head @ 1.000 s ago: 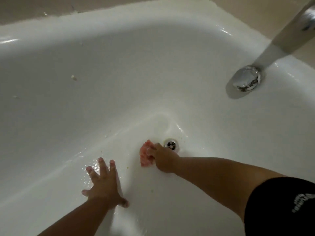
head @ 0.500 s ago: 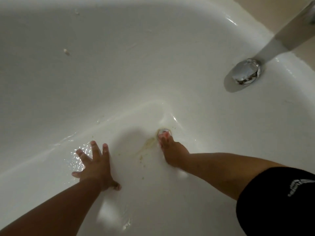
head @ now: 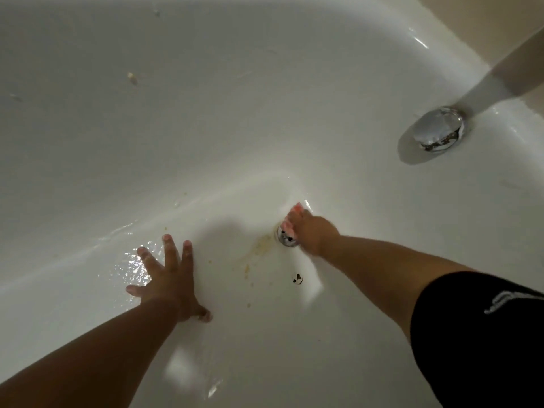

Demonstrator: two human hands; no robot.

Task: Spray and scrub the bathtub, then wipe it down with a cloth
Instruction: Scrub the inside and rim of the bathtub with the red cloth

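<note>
Now left hand (head: pixel 167 278) flat, right hand (head: pixel 316 234) grips sponge (head: pixel 294 212).

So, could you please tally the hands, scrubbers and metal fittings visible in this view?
Hands: 2 (left hand, right hand)
Scrubbers: 1 (scrubber, pink, gripped by the right hand)
Metal fittings: 3 (drain, overflow cap, spout)
Total: 6

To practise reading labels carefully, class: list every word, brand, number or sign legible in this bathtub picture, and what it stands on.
White print on the black sleeve: too blurred to read.
Bathtub, drain, overflow cap: no text shows.
</note>
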